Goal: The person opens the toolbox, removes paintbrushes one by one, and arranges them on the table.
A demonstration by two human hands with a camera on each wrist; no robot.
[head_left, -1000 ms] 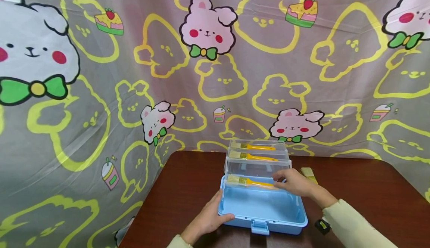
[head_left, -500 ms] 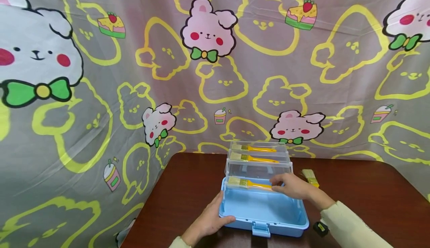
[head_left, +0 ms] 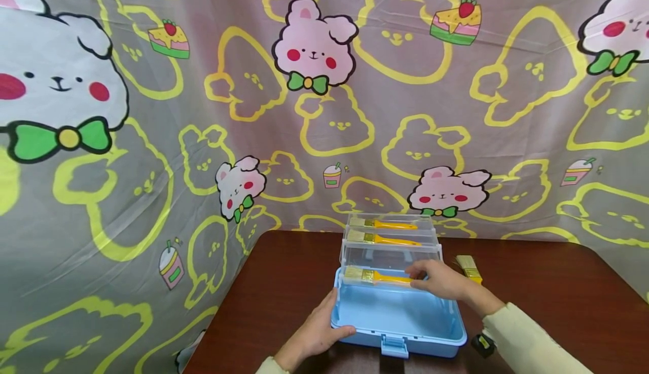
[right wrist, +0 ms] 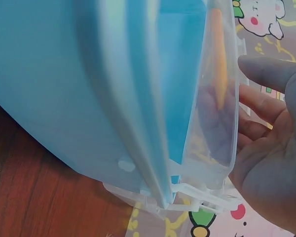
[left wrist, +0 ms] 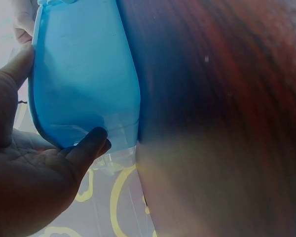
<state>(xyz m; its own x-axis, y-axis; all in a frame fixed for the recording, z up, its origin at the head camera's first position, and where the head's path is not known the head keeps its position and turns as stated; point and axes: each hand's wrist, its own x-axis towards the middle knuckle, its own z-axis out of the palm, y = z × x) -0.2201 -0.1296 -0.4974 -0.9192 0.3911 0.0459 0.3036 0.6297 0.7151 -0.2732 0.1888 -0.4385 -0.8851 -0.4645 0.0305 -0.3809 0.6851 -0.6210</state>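
- The blue box (head_left: 398, 317) sits at the table's (head_left: 284, 284) near edge, its clear trays (head_left: 390, 250) stepped back, each holding a yellow brush (head_left: 377, 276).
- Left hand (head_left: 316, 329) grips the box's left front corner; right hand (head_left: 441, 280) lies relaxed on the lowest tray.
- The plastic looks light, stiff and slick; its rim seems the best hold.
- Only the right wrist view shows the tray hinge (right wrist: 197, 192); only the head view shows the spare brush (head_left: 469, 267).
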